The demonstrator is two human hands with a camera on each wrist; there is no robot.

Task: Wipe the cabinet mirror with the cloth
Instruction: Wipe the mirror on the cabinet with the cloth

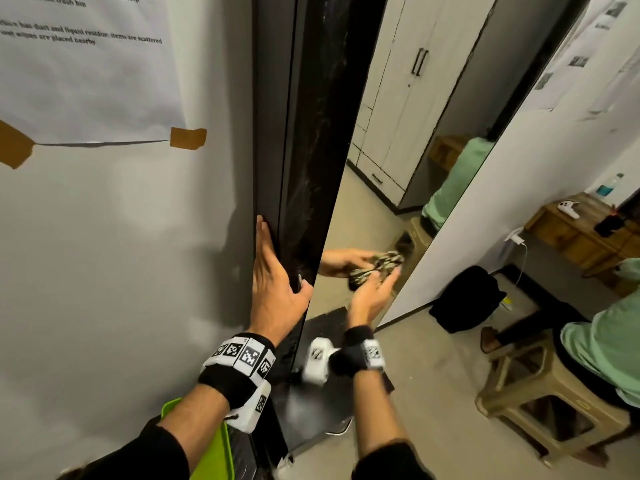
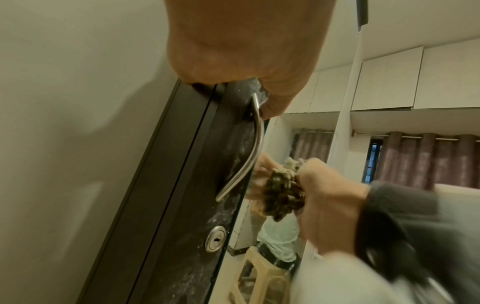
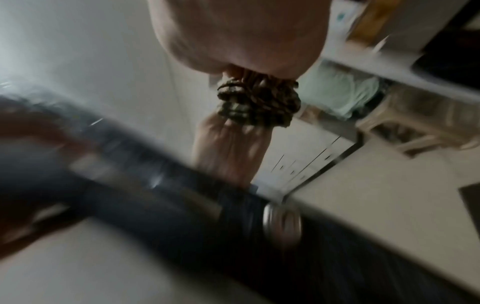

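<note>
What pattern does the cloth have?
The cloth has a dark-and-pale mottled pattern, clearest in the left wrist view.

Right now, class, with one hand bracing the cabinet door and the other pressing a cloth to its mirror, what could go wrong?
The left hand lies flat along the edge of the cabinet door, beside the wall; if that door swings under pressure, fingers may get pinched.
The right hand holds the cloth bunched, so it may leave streaks on the mirror.
It could also drag in whitish dust from the dark strip.

right hand (image 2: 330, 207) grips bunched cloth (image 2: 283, 195) on mirror (image 2: 303, 131) — left hand (image 2: 241, 41) beside handle (image 2: 250, 154)
</note>
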